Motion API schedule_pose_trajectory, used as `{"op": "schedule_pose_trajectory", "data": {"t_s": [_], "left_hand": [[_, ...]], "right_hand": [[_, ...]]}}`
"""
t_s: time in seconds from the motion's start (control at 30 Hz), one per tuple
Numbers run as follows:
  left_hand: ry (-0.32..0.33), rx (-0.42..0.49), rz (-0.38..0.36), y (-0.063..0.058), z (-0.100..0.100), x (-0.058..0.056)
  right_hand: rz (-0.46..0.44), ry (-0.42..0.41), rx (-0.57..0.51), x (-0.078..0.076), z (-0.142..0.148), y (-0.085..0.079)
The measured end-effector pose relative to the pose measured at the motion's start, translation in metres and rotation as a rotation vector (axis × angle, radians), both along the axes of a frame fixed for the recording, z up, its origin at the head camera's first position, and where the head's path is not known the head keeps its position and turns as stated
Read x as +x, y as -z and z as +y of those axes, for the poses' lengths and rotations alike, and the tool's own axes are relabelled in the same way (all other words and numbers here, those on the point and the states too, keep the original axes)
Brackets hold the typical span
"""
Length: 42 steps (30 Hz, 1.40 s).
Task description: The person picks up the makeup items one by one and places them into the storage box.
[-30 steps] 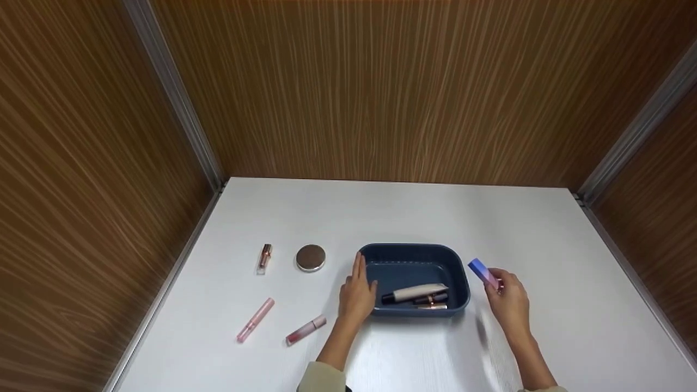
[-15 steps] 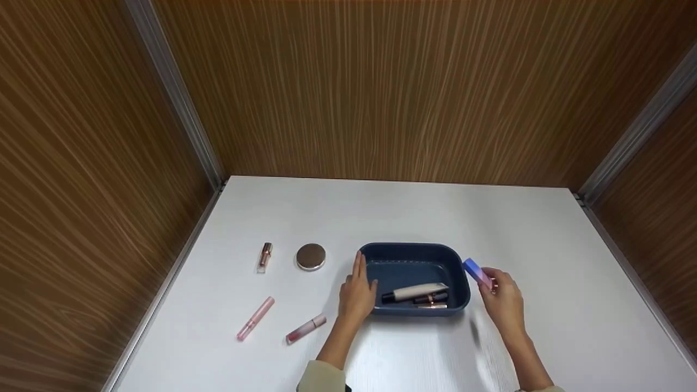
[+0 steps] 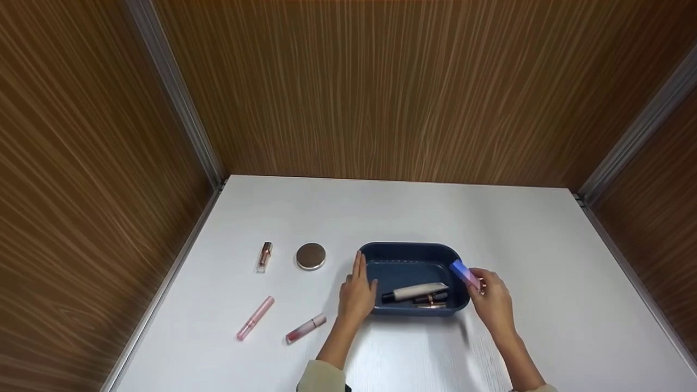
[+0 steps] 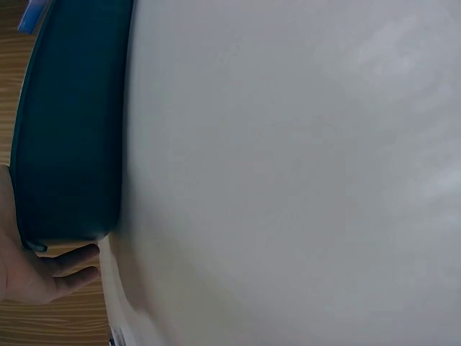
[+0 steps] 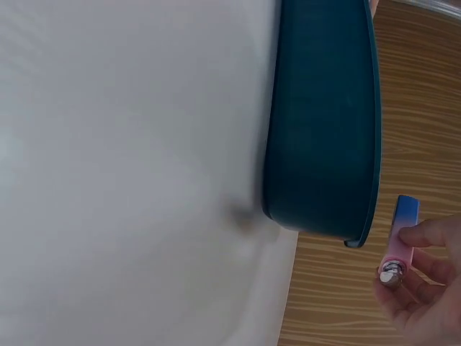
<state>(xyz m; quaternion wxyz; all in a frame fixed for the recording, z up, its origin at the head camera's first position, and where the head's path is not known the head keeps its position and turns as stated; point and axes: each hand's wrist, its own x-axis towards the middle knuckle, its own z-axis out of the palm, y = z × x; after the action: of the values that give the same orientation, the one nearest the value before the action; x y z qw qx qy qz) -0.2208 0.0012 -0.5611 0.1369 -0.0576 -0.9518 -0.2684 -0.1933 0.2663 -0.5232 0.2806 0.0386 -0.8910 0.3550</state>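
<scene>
My right hand (image 3: 493,302) pinches a lipstick tube (image 3: 464,272) that fades from blue to pink, holding it over the right rim of a dark blue box (image 3: 414,312). In the right wrist view, the tube (image 5: 405,216) shows a silver end facing the camera. At the box's left end, my left hand (image 3: 356,296) holds the wall, with fingers along the outside and thumb over the rim; the left wrist view shows these fingers (image 4: 75,270) against the end wall. Inside the box lie a cream squeeze tube (image 3: 418,291) with a black cap and partly hidden lipsticks (image 3: 431,305).
On the white table (image 3: 403,212), left of the box, lie a round brown compact (image 3: 311,256), a clear-ended lipstick (image 3: 264,257), a slim pink tube (image 3: 255,318) and a lip gloss tube (image 3: 306,329). Wood-grain panels (image 3: 375,92) stand behind and at both sides.
My right hand has carried the blue-to-pink lipstick tube leftward, from beside the box to over its right rim. The left hand and the box have stayed in place.
</scene>
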Motion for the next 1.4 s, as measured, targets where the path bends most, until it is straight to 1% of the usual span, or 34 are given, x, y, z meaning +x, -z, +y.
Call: {"op": "schedule_pose_trajectory", "data": {"t_s": [0.3,0.5,0.93,1.17,1.4], "left_hand": [[-0.001,0.009,-0.029,-0.001,0.0,0.0],[0.003,0.033,-0.024,-0.002,0.001,0.0],[0.001,0.027,-0.037,-0.001,0.001,-0.001],[0.003,0.02,-0.045,-0.001,0.0,0.0],[0.003,0.021,-0.026,0.0,0.0,0.001]], "right_hand": [[-0.008,-0.027,0.017,-0.001,-0.009,-0.002],[-0.024,-0.046,0.024,0.001,-0.014,-0.001],[0.013,-0.067,0.044,0.0,-0.025,0.001],[0.017,-0.076,0.041,-0.002,-0.03,0.003],[0.021,-0.095,0.059,-0.003,-0.036,0.005]]}}
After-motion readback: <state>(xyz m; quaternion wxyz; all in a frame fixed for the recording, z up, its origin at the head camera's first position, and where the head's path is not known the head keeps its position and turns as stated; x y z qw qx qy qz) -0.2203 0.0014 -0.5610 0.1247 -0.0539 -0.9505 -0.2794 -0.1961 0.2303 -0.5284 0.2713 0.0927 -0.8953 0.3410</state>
